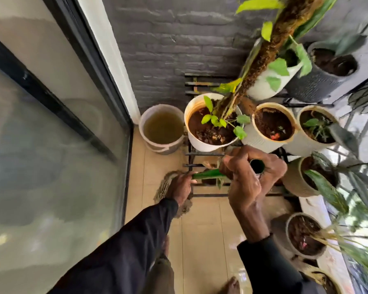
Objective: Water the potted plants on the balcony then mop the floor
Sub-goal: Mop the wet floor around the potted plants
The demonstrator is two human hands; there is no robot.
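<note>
Both hands grip a green mop handle (208,174). The right hand (249,181) has its fingers clamped round the open top end. The left hand (180,188), at 9 o'clock from it, has its fingers wrapped round the shaft lower down. The mop head (160,187) lies on the tiled floor (202,230) just beside the left hand, partly hidden by it. At 12 o'clock from the left hand stands a bucket (157,148) of murky water. A white pot (202,145) with a moss pole sits on a black rack (204,154) at the bucket's 3 o'clock, touching it, with more pots further along.
</note>
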